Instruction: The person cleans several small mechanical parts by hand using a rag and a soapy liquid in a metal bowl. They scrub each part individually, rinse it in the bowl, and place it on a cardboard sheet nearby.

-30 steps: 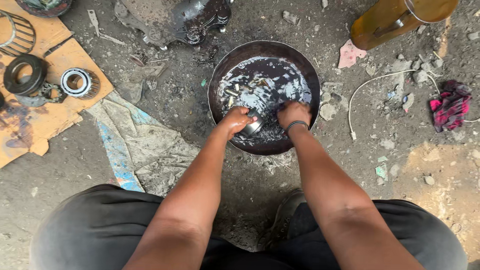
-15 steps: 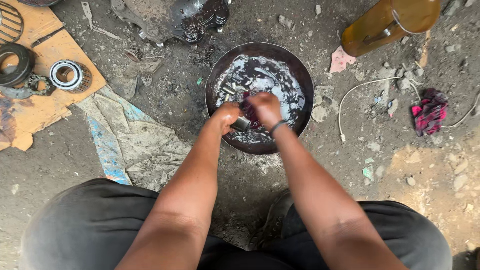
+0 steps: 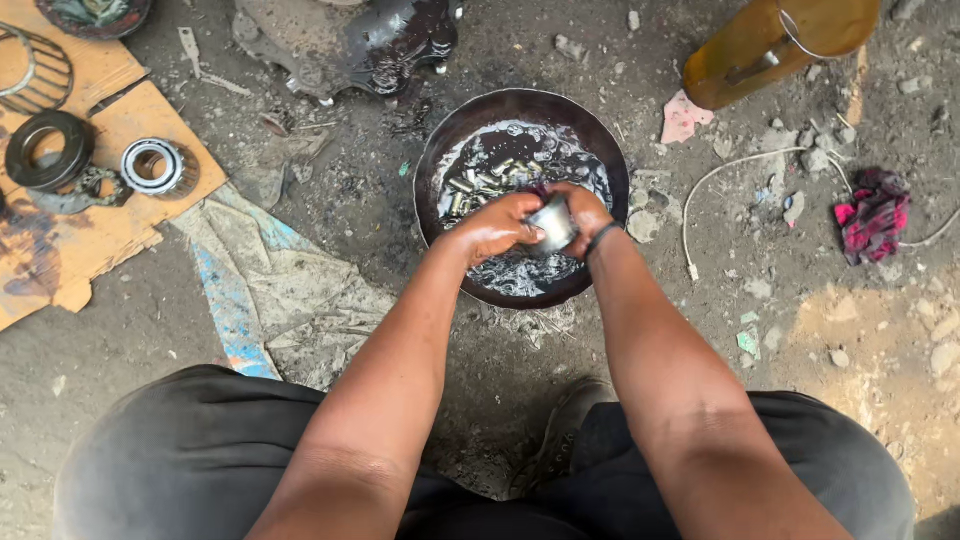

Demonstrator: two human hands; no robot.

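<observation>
1. Left hand (image 3: 497,226) and right hand (image 3: 583,213) both have their fingers closed around a small shiny metal part (image 3: 553,224), held over the dark round pan (image 3: 432,190) (oily liquid, small rollers inside).
2. An amber plastic jug (image 3: 745,50) lies on the ground at upper right.

Your left hand (image 3: 497,226) and right hand (image 3: 583,212) cover most of the shiny metal part (image 3: 553,224), so its shape stays unclear. The amber jug (image 3: 770,45) and wire grille (image 3: 35,65) run off the frame's edges.
</observation>
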